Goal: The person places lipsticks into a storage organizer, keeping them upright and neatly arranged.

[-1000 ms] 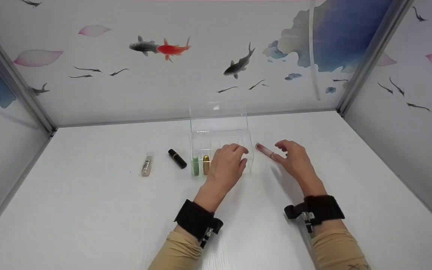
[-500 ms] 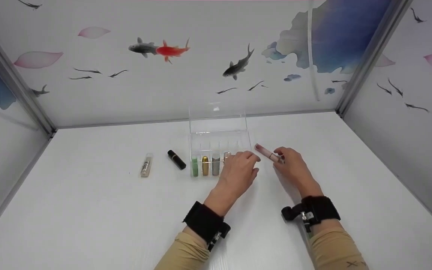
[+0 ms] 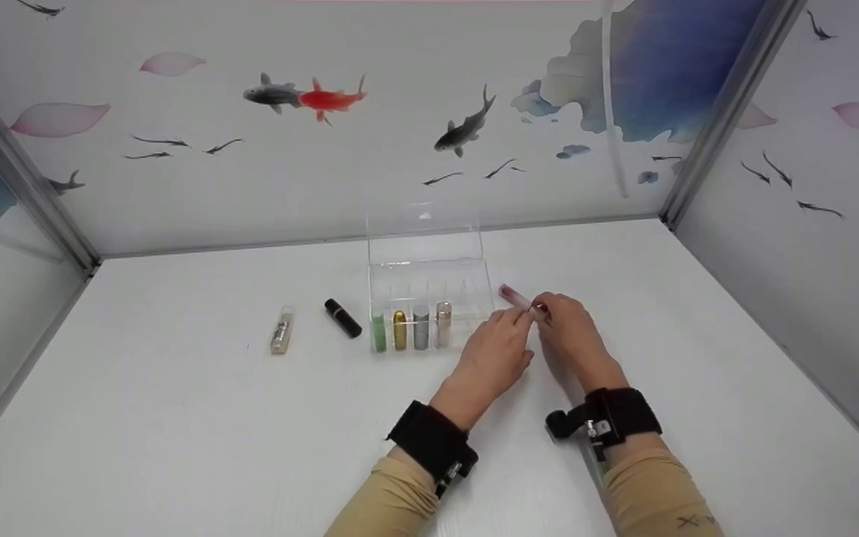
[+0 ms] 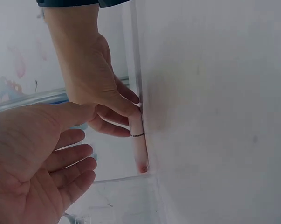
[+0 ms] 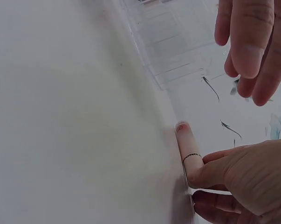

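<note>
You are working inside a walled booth [image 3: 206, 201], seemingly a lab-type station. Wall panels [image 3: 400, 45] printed with fish [image 3: 332, 96] are enclosing the white counter [image 3: 176, 418] on three visible sides, metal posts [image 3: 729, 112] are framing its rear corners, and you are wearing black camera bands [image 3: 627, 414] on both wrists.

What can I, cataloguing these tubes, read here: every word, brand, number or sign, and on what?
"X": right sleeve; anything beside it is unclear.
Clear tube left of the black tube: dark print, too small to read.
Pink tube: dark markings on its band, too blurred to read.
</note>
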Demonstrator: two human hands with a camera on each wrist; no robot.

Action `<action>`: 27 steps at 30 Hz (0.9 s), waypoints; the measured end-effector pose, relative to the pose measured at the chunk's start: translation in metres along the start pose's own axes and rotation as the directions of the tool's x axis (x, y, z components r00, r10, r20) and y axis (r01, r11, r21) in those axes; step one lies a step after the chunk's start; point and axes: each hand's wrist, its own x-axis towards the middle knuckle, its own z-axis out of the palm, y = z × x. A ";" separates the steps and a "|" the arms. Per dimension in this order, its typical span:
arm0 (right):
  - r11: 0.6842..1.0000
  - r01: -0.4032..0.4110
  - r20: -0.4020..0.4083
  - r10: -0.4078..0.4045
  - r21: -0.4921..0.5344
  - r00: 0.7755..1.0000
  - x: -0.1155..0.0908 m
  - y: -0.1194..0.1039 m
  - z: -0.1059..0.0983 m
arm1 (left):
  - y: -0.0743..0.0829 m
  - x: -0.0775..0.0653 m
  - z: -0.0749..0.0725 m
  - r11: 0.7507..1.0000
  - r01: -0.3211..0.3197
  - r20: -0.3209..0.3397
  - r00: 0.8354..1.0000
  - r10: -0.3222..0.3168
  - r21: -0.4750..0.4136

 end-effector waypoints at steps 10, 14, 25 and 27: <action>0.998 -0.053 0.203 0.046 0.027 0.978 -0.001 -0.011 -0.027 | -0.003 -0.001 0.005 0.978 0.028 0.076 0.997 -0.012 -0.207; 0.999 -0.040 0.305 0.029 0.030 0.952 -0.005 -0.022 -0.046 | -0.001 0.000 0.004 0.970 0.046 0.062 0.998 -0.032 -0.239; 0.984 0.117 0.269 -0.149 0.132 0.952 -0.023 -0.055 -0.096 | 0.000 0.005 0.002 0.908 0.074 -0.076 0.990 -0.116 -0.412; 0.978 0.136 0.234 -0.171 0.157 0.957 -0.024 -0.059 -0.100 | 0.000 0.006 0.000 0.883 0.051 -0.124 0.985 -0.122 -0.466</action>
